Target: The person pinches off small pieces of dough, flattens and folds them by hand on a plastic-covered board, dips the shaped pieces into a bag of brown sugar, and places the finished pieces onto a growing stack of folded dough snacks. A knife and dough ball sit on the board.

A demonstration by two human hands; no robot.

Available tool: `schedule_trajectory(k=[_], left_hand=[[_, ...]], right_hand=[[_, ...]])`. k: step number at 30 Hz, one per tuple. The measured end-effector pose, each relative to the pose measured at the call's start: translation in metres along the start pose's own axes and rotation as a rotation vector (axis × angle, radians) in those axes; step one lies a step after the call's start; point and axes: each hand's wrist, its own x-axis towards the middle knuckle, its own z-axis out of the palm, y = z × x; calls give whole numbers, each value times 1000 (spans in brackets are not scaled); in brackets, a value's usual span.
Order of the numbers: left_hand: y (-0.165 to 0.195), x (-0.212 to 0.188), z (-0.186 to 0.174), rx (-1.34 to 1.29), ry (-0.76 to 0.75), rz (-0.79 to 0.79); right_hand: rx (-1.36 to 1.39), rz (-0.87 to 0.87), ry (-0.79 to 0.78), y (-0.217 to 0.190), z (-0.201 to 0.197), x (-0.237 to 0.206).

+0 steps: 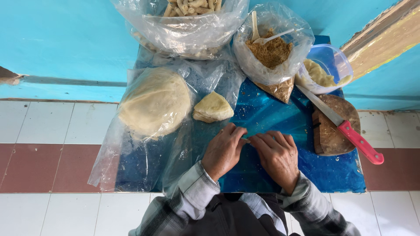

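Both hands (249, 150) pinch a small pale roll (247, 140), mostly hidden, on the blue table (271, 113).

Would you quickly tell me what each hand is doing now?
Left hand: fingers curled down on the blue table; holding cannot be told.
Right hand: the same.

The scene is evenly lit by soft, bright daylight; only faint shadows are cast. Glare is seen on the glossy blue plastic table cover (271, 113) and the clear crinkled plastic bags (183, 30). Focus is sharp throughout; edge lines are slightly bowed.
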Motion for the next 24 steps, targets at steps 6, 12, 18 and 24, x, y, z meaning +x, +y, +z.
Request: schedule_trajectory(k=[6, 12, 18, 24], left_hand=[[2, -1, 0, 31, 42, 45], [3, 3, -3, -98, 203, -53], [7, 5, -19, -121, 376, -60], [9, 7, -27, -244, 585, -82]], right_hand=[[-107, -38, -70, -2, -9, 3], [-57, -72, -92, 5, -2, 13], [110, 102, -182, 23, 10, 39], [97, 34, 395, 29, -50, 107]])
